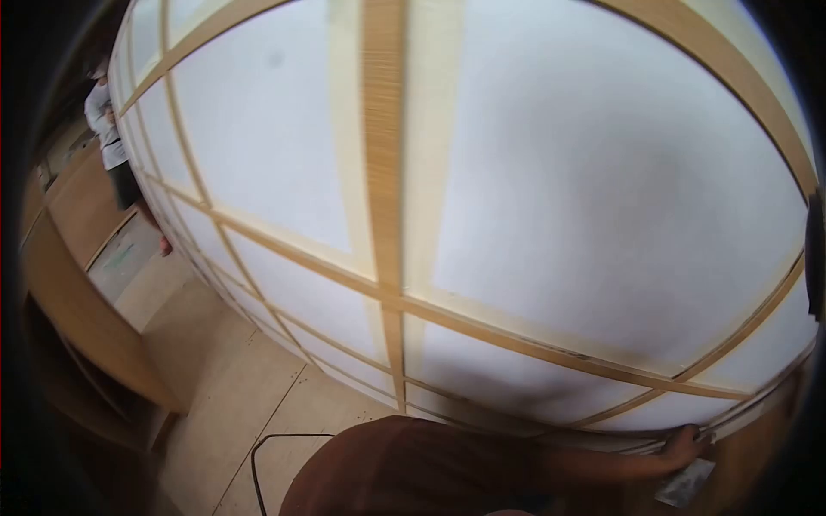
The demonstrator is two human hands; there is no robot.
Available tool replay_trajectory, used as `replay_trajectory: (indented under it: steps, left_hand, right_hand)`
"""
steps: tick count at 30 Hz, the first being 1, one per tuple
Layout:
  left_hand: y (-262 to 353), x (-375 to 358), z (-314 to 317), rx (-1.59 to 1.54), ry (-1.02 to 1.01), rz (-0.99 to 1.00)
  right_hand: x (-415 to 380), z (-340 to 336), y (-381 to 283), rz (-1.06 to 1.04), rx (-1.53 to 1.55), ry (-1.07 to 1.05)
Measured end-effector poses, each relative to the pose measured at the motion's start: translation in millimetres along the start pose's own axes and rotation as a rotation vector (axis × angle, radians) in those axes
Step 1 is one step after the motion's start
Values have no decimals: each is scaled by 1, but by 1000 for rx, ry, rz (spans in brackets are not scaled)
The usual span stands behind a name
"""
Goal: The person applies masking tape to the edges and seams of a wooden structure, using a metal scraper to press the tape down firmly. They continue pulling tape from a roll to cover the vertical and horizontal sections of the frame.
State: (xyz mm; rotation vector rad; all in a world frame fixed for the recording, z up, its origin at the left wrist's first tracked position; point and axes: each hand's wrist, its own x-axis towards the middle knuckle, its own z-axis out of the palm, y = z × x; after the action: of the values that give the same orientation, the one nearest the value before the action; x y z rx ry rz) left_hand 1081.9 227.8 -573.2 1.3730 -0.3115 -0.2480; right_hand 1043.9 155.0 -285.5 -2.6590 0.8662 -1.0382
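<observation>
A large panel of white sheets and tan wooden strips (384,155) fills most of the head view, its straight lines bent by the lens. What looks like my left arm, in a brown sleeve, stretches right along the bottom of the view. My left hand (681,449) is at the panel's lower right edge, with its fingers curled in; what they grip is hidden and small. A clear plastic bag or wrapper (686,483) lies just below this hand. My right hand does not show.
A person (107,129) in a white top and dark shorts stands beyond the panel's left end. Curved-looking wooden boards (95,310) are at the left. A dark cable (255,464) loops over the pale floor boards (224,387). A dark object (815,258) shows at the right edge.
</observation>
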Motion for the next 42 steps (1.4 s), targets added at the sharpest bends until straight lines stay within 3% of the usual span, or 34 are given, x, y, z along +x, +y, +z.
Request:
replay_trajectory:
  steps: [1, 2, 8, 12, 14, 15, 17, 18, 20, 21, 23, 25, 26, 27, 29, 30, 31, 33, 35, 36, 38, 39, 42]
  left_hand:
    - [12, 0, 0, 39, -33, -19]
    - [-29, 23, 31, 54, 139, 52]
    - [-50, 46, 41, 82, 114, 79]
    - [-52, 39, 43, 38, 117, 101]
    - [-62, 30, 48, 50, 320, 283]
    - [-60, 27, 42, 54, 327, 284]
    - [-50, 16, 21, 187, 61, 423]
    - [-48, 14, 13, 193, 72, 421]
    - [-45, 8, 3, 115, -183, 288]
    - [-61, 18, 12, 116, -178, 284]
    - [-117, 47, 40, 269, 90, 499]
    - [-101, 27, 21, 190, 18, 433]
    - [-68, 3, 1, 9, -120, 204]
    - [-74, 2, 3, 69, -46, 317]
    - [-58, 3, -13, -13, -267, 237]
    - [-59, 2, -11, -136, -248, 270]
    - [-48, -4, -10, -92, -173, 285]
    - [-40, -3, -11, 161, -142, 338]
    - [-65, 7, 4, -152, -196, 423]
    - [-50, -4, -1, -81, -222, 362]
    - [-53, 4, 0, -134, -285, 424]
    - [-63, 8, 5, -148, -220, 529]
    - [-61, 8, -1, -32, -273, 430]
  right_hand:
    - [15, -5, 10, -11, -35, 14]
    - [19, -4, 9, -28, -70, 30]
    - [2, -3, 6, -29, -116, 153]
    - [-12, -12, -1, -27, -94, 103]
    - [-5, -7, 7, -25, -177, 104]
    - [-3, -6, 8, -29, -170, 101]
    - [-2, -3, 9, -28, -247, 123]
    - [-2, -1, 9, -35, -239, 117]
    - [-2, 1, 14, -46, -191, 137]
    - [1, 3, 17, -49, -190, 132]
    - [8, 8, 27, -63, -227, 147]
    - [-7, 2, 13, -42, -234, 153]
    - [11, 22, 35, -33, -263, 259]
    - [51, 46, 76, -287, -438, 234]
    - [56, 58, 87, -285, -171, 329]
    - [59, 64, 92, -296, -37, 378]
    - [34, 36, 58, -89, -122, 104]
    - [7, 19, 37, -68, -64, 40]
    - [4, 25, 41, -25, -143, 61]
    - [-3, 27, 43, -12, -131, 52]
    - [-6, 34, 47, 10, -144, 41]
    - [-11, 39, 49, -5, -124, 15]
    - [-19, 57, 65, -8, -114, -40]
